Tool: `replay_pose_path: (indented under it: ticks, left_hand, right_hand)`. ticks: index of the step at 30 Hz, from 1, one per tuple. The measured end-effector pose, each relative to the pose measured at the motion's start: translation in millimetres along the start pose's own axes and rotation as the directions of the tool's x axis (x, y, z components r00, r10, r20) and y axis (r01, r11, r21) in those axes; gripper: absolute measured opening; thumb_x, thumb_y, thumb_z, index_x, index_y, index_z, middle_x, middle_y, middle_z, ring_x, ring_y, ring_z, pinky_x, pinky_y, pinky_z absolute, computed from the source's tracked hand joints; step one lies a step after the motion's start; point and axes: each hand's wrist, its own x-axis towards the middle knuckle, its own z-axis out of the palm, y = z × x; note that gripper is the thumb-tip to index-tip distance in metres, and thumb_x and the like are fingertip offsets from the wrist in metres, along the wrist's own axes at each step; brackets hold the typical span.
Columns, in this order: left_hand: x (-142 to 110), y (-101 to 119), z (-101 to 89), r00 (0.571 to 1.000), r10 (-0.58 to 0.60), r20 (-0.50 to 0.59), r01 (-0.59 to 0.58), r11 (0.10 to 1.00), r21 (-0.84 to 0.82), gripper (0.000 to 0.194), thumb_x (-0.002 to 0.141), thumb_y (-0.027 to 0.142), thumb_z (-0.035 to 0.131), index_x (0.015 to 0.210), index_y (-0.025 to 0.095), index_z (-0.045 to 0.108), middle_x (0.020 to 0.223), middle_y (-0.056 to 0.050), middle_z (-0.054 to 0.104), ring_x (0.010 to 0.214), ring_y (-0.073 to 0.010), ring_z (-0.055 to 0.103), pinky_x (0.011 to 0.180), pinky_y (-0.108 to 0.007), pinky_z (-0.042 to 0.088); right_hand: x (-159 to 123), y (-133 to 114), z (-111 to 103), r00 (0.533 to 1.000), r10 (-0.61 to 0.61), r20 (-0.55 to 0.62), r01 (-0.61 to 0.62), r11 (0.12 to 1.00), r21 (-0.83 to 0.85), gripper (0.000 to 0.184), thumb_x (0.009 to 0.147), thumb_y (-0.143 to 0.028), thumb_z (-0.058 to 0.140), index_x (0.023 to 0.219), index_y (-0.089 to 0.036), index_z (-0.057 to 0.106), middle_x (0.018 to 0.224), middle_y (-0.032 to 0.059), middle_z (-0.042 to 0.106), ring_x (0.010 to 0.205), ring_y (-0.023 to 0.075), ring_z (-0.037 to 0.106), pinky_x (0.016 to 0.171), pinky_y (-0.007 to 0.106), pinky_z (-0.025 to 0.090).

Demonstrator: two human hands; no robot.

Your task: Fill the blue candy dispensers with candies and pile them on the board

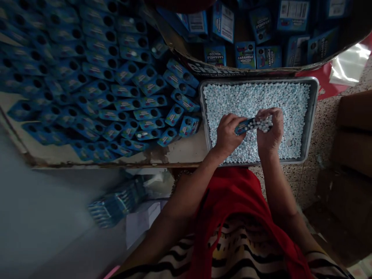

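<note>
My left hand (228, 133) grips a small blue candy box (243, 126), tilted, its far end turned toward my other hand. Cupped beside that end, my right hand (271, 133) holds a heap of small white candies (264, 125), with its fingers curled over them. Some candies lie right at the end of the box; whether any are inside I cannot tell. Both hands are above a metal tray (313, 116), which is spread with a thick layer of pale white and bluish candies (232, 97).
Many blue boxes (124, 104) with dark round openings stand in rows on the table (186, 149) at left. A cardboard carton (186, 58) behind the tray holds more blue boxes. Brown cartons (351, 135) are at right, and a bundle of blue packs (116, 201) lies below the table edge.
</note>
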Motion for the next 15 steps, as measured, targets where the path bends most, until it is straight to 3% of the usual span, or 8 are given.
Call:
replay_pose_path:
  ticks: [5,10,12,15]
  left_hand:
    - [2,4,3.4,0.999,-0.016,0.035,0.014,0.998,0.062,0.039,0.082,0.012,0.081,0.119,0.024,0.075,0.105,-0.004,0.072,0.103,-0.025,0.065,0.096,-0.04,0.056]
    - [7,5,-3.7,0.994,-0.012,0.112,0.003,0.997,0.077,0.04,0.084,0.014,0.083,0.122,0.023,0.075,0.107,-0.005,0.071,0.107,-0.0275,0.065,0.104,-0.045,0.055]
    - [7,0,-12.7,0.995,-0.021,0.096,0.012,0.995,0.098,0.042,0.084,0.014,0.083,0.124,0.024,0.075,0.11,-0.006,0.071,0.109,-0.0283,0.065,0.106,-0.046,0.055]
    - [2,-11,-25.0,0.995,-0.096,0.001,0.095,0.987,0.128,0.043,0.083,0.015,0.085,0.123,0.026,0.076,0.114,-0.006,0.072,0.111,-0.0288,0.066,0.105,-0.045,0.056]
  right_hand:
    - [1,4,1,1.0,0.021,-0.002,-0.021,0.998,0.063,0.051,0.099,-0.073,0.055,0.076,-0.028,0.052,0.068,-0.0024,0.04,0.071,0.0169,0.055,0.079,0.037,0.055]
    - [13,12,-27,0.976,0.208,-0.058,-0.199,0.97,0.137,0.042,0.1,-0.067,0.059,0.081,-0.03,0.059,0.078,0.0011,0.055,0.086,0.0176,0.066,0.075,0.032,0.058]
    - [25,19,-50,0.927,0.357,-0.118,-0.327,0.919,0.219,0.034,0.1,-0.059,0.063,0.084,-0.03,0.063,0.085,0.0018,0.063,0.088,0.0166,0.068,0.071,0.03,0.059]
    - [34,31,-80,0.799,0.582,-0.15,-0.512,0.79,0.338,0.024,0.099,-0.047,0.067,0.085,-0.027,0.065,0.096,0.0051,0.07,0.093,0.0179,0.072,0.07,0.031,0.065]
